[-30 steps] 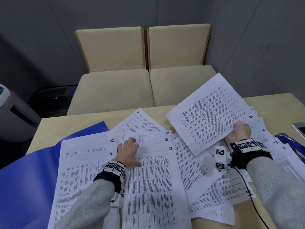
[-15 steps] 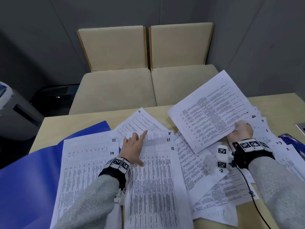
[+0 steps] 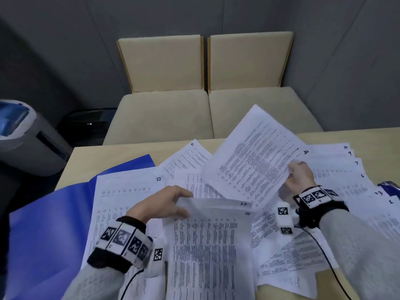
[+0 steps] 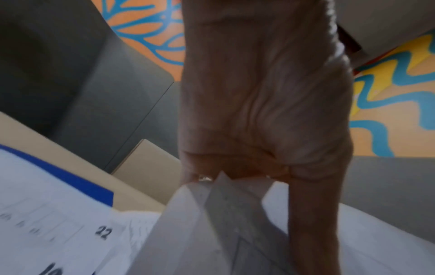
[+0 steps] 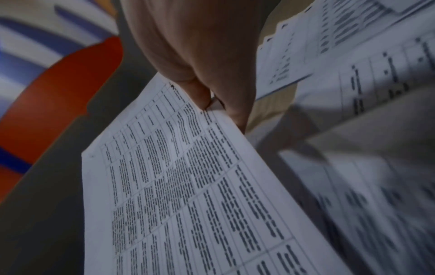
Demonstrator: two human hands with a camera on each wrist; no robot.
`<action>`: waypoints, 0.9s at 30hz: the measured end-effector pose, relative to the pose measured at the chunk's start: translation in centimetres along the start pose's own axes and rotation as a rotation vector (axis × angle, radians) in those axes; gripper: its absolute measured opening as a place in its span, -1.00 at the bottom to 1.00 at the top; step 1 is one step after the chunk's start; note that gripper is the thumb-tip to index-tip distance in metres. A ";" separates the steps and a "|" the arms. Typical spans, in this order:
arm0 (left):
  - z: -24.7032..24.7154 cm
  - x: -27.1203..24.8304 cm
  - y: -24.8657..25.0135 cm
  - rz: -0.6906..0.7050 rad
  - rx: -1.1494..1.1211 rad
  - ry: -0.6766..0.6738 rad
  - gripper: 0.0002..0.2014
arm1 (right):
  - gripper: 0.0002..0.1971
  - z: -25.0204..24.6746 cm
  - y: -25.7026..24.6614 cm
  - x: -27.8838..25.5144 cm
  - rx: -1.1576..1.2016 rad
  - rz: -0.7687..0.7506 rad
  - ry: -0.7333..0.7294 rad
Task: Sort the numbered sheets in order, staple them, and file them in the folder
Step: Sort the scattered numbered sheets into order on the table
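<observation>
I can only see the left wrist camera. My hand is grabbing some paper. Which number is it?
Observer: The head view shows your left hand lifting the top edge of sheet 13; sheet 12 lies just beneath.
Child: What's my other hand doing?
Observer: Your right hand pinches the raised sheet by its edge, tilted above the pile. I can't read its number.
Child: Where's the folder?
Observer: The blue folder lies open on the table's left side, partly under sheet 22.
</observation>
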State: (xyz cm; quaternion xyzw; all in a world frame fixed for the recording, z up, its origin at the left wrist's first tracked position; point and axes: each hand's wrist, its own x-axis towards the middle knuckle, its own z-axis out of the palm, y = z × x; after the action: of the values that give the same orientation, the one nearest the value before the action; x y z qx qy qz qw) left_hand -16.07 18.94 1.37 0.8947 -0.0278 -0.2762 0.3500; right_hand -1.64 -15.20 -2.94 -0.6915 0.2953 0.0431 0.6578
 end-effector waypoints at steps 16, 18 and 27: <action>1.0 5.0 -1.1 -0.223 0.033 -0.084 -0.80 | -0.69 6.4 6.6 -6.5 -0.508 0.265 -0.376; 1.1 6.2 -1.9 -0.263 0.027 -0.049 -0.73 | -0.74 6.4 6.4 -6.3 -0.511 0.304 -0.384; 2.9 9.1 -3.8 -0.324 0.070 -0.006 -0.57 | -0.76 6.2 6.7 -6.5 -0.611 0.162 -0.310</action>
State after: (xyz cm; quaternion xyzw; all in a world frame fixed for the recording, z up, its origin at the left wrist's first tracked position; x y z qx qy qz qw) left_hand -10.42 17.81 -7.12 0.8982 0.1064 -0.3307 0.2693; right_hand -8.07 -6.84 -6.71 -0.8159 0.2193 0.2862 0.4520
